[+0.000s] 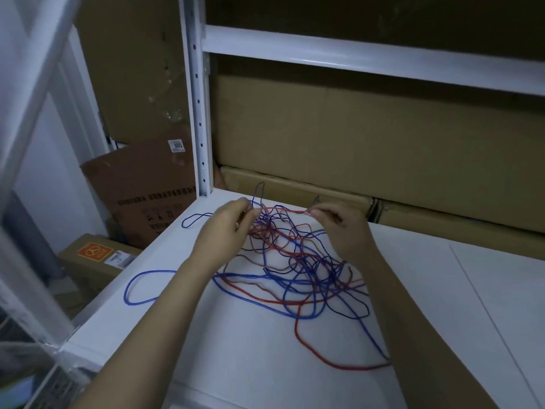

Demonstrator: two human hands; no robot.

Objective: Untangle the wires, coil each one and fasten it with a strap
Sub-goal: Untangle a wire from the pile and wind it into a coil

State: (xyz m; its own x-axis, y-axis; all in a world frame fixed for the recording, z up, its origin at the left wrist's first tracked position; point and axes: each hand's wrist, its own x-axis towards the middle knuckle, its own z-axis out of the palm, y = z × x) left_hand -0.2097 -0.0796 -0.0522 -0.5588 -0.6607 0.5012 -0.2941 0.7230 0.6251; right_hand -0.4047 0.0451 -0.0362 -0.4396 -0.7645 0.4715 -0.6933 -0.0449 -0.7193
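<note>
Pinching a thin red wire [290, 211] taut, left hand [224, 228] and right hand [339, 228] lift it from the tangled blue and red wires [303, 273], probably to trace it.

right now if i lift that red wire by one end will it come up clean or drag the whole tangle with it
Probably it drags. The red wire lies in loose, limp curves, so it looks floppy, not stiff. It threads through the tangle of blue wires, so pulling likely lifts neighbours too. It seems thin and light; the left hand and right hand pinch strands easily.
</note>
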